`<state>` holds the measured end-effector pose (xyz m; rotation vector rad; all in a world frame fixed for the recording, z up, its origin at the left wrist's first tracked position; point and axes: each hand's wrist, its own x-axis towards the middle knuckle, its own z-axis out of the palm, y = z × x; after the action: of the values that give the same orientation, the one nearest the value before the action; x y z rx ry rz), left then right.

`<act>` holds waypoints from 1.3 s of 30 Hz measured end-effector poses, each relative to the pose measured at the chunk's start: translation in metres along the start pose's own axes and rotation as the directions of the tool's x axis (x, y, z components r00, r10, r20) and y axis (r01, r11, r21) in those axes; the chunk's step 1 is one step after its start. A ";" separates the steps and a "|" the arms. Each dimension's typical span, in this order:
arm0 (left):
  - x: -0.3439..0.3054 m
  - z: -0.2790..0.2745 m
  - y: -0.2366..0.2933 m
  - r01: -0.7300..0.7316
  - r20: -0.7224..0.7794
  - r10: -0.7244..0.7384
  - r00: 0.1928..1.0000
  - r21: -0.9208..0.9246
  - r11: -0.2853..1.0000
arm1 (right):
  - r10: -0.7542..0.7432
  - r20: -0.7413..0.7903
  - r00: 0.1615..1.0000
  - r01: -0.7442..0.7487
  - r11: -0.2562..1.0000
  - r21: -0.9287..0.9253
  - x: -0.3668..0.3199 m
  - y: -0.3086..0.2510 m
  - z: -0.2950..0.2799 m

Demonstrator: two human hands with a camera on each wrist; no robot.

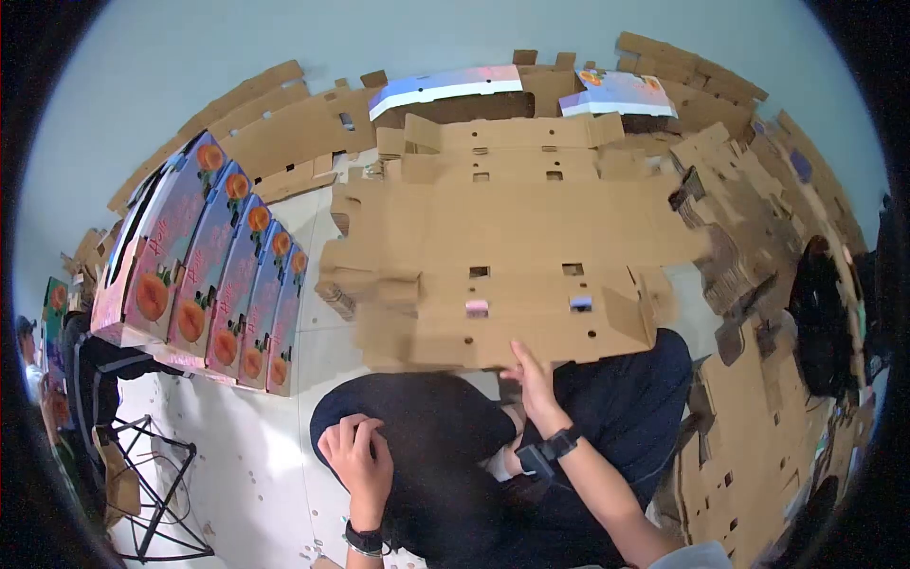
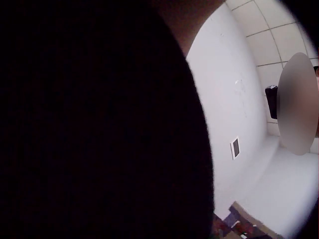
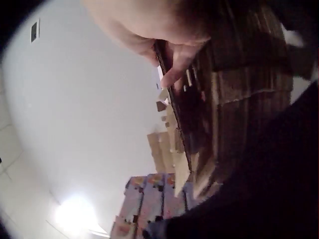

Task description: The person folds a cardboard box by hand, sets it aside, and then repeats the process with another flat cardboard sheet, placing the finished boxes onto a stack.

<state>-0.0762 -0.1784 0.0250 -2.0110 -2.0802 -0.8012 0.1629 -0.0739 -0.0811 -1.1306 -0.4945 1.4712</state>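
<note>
My right hand [image 1: 536,387] pinches the near edge of a flat die-cut cardboard box blank [image 1: 531,223], thumb on top. In the right wrist view, the fingers and thumb [image 3: 172,79] are on either side of the sheet's edge, which is raised off the layers beneath. The blank shows its brown side, with slots, round holes and a folded-up flap at the near right corner. A stack of more blanks [image 1: 336,299] lies under it. My left hand [image 1: 358,462] rests on the left knee, fingers loosely curled and holding nothing. In the left wrist view, dark cloth hides that hand.
A row of several printed peach boxes [image 1: 194,322] stands at the left. Piles of flattened cardboard [image 1: 758,417] lie at the right, with more cardboard [image 1: 284,133] along the wall. A black wire frame [image 1: 156,484] stands on the floor at lower left.
</note>
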 end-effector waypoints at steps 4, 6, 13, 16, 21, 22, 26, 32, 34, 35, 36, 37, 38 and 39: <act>0.000 -0.002 0.003 0.000 -0.003 0.000 1.000 -0.007 1.000 | -0.044 0.020 0.999 0.042 0.995 0.095 0.029 -0.025 0.014; 0.004 0.002 0.003 -0.023 -0.030 0.023 0.999 -0.006 1.000 | -0.069 0.045 0.997 0.062 0.988 0.143 0.048 -0.038 0.022; -0.004 0.005 0.000 0.000 -0.014 0.000 1.000 -0.029 1.000 | 0.005 0.076 0.997 -0.012 0.996 0.091 -0.002 -0.031 -0.011; 0.000 0.005 0.009 0.031 0.012 -0.031 0.999 0.000 1.000 | -0.038 -0.007 0.999 0.039 0.986 0.164 0.020 -0.011 -0.011; -0.004 0.005 0.005 0.001 -0.007 -0.001 1.000 0.018 1.000 | 0.038 -0.020 0.999 -0.036 0.993 0.113 0.032 -0.016 -0.002; -0.004 0.006 0.006 0.011 -0.001 -0.011 1.000 0.015 1.000 | 0.029 -0.017 0.999 -0.027 0.994 0.109 0.028 -0.017 -0.004; 0.003 -0.002 0.020 0.001 -0.005 -0.001 1.000 -0.010 1.000 | 0.315 0.314 0.896 -0.291 0.949 -0.121 0.006 -0.020 -0.034; 0.004 -0.011 0.012 -0.088 0.110 0.076 0.991 0.110 0.990 | -0.042 0.667 0.743 0.482 0.726 -0.491 -0.011 -0.101 -0.037; 0.006 -0.008 0.017 -0.069 0.030 0.067 0.997 0.051 0.996 | -0.221 0.545 0.809 0.588 0.354 -0.728 -0.006 -0.151 -0.056; 0.005 -0.007 0.019 -0.083 0.032 0.082 0.996 0.047 0.995 | -0.292 0.393 0.872 0.415 0.016 -0.910 -0.014 -0.185 -0.054; 0.002 -0.007 0.017 -0.085 0.038 0.082 0.996 0.068 0.994 | -0.406 0.252 0.879 0.135 -0.294 -0.946 -0.021 -0.212 -0.054; 0.002 -0.006 0.016 -0.085 0.041 0.081 0.996 0.091 0.992 | -0.456 0.225 0.861 0.085 -0.307 -0.948 -0.014 -0.223 -0.071; 0.004 -0.007 0.018 -0.095 0.042 0.092 0.995 0.091 0.991 | -0.500 0.202 0.842 0.037 -0.320 -0.947 -0.007 -0.232 -0.092; 0.004 -0.009 0.021 -0.093 0.042 0.089 0.995 0.095 0.991 | -0.406 0.122 0.906 0.024 -0.237 -0.971 0.000 -0.244 -0.110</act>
<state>-0.0593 -0.1796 0.0404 -2.0677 -1.9891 -0.6391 0.3819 -0.0434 0.0695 -2.2611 -1.8246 0.1639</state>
